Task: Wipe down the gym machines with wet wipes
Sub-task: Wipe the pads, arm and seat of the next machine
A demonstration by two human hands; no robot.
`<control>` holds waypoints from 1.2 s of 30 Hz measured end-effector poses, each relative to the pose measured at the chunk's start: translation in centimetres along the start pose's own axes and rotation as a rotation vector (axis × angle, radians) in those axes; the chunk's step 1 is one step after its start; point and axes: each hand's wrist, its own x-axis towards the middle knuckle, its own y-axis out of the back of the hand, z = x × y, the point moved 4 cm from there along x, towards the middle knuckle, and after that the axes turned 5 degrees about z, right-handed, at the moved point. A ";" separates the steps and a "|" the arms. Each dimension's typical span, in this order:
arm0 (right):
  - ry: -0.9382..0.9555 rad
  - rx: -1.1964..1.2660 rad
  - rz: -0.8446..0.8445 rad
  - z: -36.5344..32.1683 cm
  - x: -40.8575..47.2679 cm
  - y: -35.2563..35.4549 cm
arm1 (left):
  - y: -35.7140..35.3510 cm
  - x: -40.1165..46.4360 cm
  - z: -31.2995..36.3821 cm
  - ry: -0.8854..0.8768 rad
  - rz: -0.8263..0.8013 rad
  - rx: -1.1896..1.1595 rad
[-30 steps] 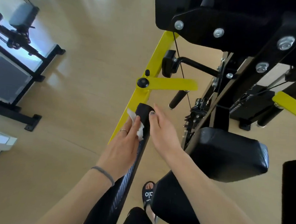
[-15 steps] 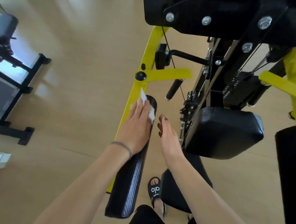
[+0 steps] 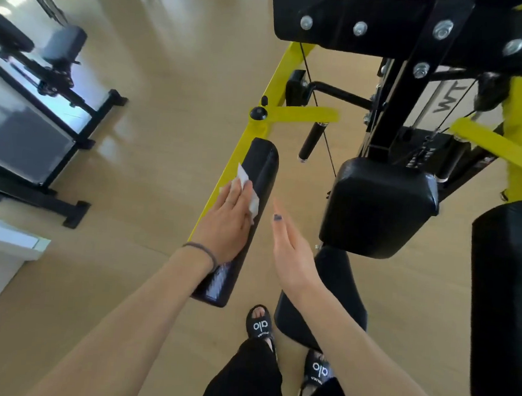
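Fingers of the left hand point(image 3: 227, 223) press a wet wipe point(image 3: 248, 190) flat onto the arm pad point(image 3: 255, 179); right hand point(image 3: 292, 255) hovers released.

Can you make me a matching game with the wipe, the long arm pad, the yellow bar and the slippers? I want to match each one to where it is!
Things:
1. wet wipe
2. long arm pad
3. yellow bar
4. slippers

Places:
A. on the person's feet
B. sticking out sideways above the pad's far end
C. under the left hand
D. alongside the yellow frame, under the wipe

Pairs: 1-C, 2-D, 3-B, 4-A
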 end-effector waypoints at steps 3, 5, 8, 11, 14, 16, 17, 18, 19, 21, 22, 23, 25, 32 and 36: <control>0.026 -0.012 0.043 0.3 -1.6 0.5 | 0.1 0.8 0.4 0.054 -0.087 -0.074; 0.044 -0.052 0.043 0.4 -2.4 0.2 | 0.1 -1.3 -0.3 0.024 -0.067 -0.123; 0.097 -0.144 0.015 0.3 -3.1 -1.4 | -0.5 -6.5 -2.0 -0.181 -0.034 -0.194; 0.213 -0.259 -0.003 0.1 -3.9 -4.1 | -0.6 -8.8 -3.2 -0.398 -0.017 -0.342; 0.335 -0.370 0.064 0.5 -4.8 -7.1 | 0.7 -8.0 -4.2 -0.270 -0.211 -0.809; 0.369 -0.389 0.138 1.0 -5.2 -8.6 | 1.6 -7.6 -5.2 -0.122 -0.319 -1.125; 0.378 -0.420 0.165 1.3 -5.4 -9.3 | 1.8 -7.3 -5.9 -0.029 -0.301 -1.277; 0.379 -0.495 0.188 1.7 -5.5 -9.9 | 2.1 -6.8 -6.7 0.075 -0.217 -1.402; 0.369 -0.620 0.215 2.0 -5.7 -10.4 | 2.2 -6.1 -7.7 0.183 -0.090 -1.472; 0.318 -0.905 0.296 2.5 -5.9 -11.4 | 1.9 -4.3 -9.2 0.299 0.099 -1.435; 0.290 -0.998 0.338 2.4 -6.0 -11.8 | 1.3 -3.4 -9.5 0.300 0.107 -1.344; 0.271 -1.053 0.373 2.3 -6.0 -12.3 | 0.4 -2.7 -9.7 0.281 0.075 -1.238; 0.257 -1.065 0.445 1.8 -6.1 -13.1 | -1.9 -1.6 -9.8 0.199 -0.023 -1.046; 0.207 -1.018 0.424 3.8 -6.9 -15.3 | -3.3 -1.6 -9.1 0.058 0.036 -0.958; 0.193 -1.083 0.353 4.8 -9.3 -16.8 | -3.7 -1.1 -9.1 0.102 0.019 -1.041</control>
